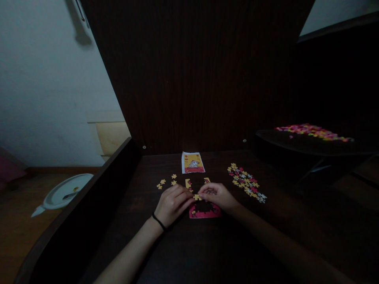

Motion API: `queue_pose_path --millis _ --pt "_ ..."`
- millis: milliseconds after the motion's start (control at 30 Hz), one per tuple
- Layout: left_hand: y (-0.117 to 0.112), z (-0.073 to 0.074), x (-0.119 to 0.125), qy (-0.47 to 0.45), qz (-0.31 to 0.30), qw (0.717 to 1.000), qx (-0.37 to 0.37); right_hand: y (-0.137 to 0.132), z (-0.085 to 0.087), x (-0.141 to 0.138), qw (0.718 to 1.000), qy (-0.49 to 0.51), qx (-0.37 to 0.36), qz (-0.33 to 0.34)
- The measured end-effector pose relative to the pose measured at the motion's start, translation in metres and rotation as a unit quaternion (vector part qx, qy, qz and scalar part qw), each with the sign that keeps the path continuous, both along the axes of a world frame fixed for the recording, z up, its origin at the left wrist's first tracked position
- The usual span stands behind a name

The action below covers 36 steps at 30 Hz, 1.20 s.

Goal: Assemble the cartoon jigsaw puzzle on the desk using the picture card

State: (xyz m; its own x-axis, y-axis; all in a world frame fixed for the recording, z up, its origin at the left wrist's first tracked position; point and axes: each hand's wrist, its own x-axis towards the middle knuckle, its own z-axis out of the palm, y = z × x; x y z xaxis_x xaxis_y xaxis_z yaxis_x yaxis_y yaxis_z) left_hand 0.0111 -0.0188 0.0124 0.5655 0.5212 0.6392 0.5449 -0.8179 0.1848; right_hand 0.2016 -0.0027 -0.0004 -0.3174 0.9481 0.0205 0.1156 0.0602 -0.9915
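My left hand and my right hand meet over a dark wooden desk, fingers curled and pinched together on a small yellow puzzle piece between them. Just below lies a partly built red and dark puzzle section. A black band circles my left wrist. A short yellow strip of joined pieces lies just beyond my fingers. A small reference picture card lies farther back.
Loose yellow pieces lie to the left; a pile of mixed pieces lies to the right. A raised dark shelf holds more coloured pieces. A tall dark back panel rises behind. A white round lid lies on the floor left.
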Motion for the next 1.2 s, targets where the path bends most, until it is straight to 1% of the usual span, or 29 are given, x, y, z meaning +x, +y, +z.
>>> queue_pose_path --millis 200,333,433,500,600,633,700,767,833,900,1033,1200 --pt "0.001 -0.001 -0.001 0.006 -0.008 1.000 -0.007 -0.002 -0.001 0.000 0.995 -0.072 0.068 -0.030" --pt "0.002 -0.001 -0.002 0.030 -0.018 0.999 -0.031 -0.004 -0.001 -0.001 0.985 -0.114 0.122 -0.033" --pt "0.002 -0.001 -0.002 0.053 -0.019 0.997 -0.052 -0.006 -0.001 -0.002 0.982 -0.126 0.140 -0.028" --pt "0.002 0.000 -0.002 0.063 -0.020 0.996 -0.059 -0.005 0.001 -0.002 0.985 -0.112 0.128 -0.028" --pt "0.003 0.000 -0.002 0.063 -0.015 0.996 -0.057 0.000 0.007 0.005 0.993 -0.037 0.097 -0.059" --pt "0.003 0.001 -0.003 0.061 -0.013 0.997 -0.055 0.002 0.010 0.009 0.992 -0.011 0.095 -0.078" --pt "0.004 0.001 -0.003 0.057 -0.010 0.997 -0.054 0.007 0.015 0.018 0.985 0.028 0.098 -0.142" --pt "0.004 0.002 -0.004 0.053 -0.007 0.997 -0.056 0.012 0.018 0.026 0.972 0.051 0.104 -0.205" --pt "0.005 0.002 -0.004 0.052 -0.001 0.997 -0.060 0.014 0.019 0.030 0.961 0.065 0.113 -0.245" --pt "0.005 0.002 -0.005 0.050 0.004 0.997 -0.062 0.014 0.019 0.029 0.957 0.072 0.116 -0.255" --pt "0.006 0.001 -0.006 0.047 0.006 0.998 -0.052 0.011 0.016 0.024 0.962 0.066 0.113 -0.241" --pt "0.007 0.001 -0.006 0.040 0.005 0.998 -0.045 0.010 0.015 0.023 0.961 0.059 0.126 -0.241"
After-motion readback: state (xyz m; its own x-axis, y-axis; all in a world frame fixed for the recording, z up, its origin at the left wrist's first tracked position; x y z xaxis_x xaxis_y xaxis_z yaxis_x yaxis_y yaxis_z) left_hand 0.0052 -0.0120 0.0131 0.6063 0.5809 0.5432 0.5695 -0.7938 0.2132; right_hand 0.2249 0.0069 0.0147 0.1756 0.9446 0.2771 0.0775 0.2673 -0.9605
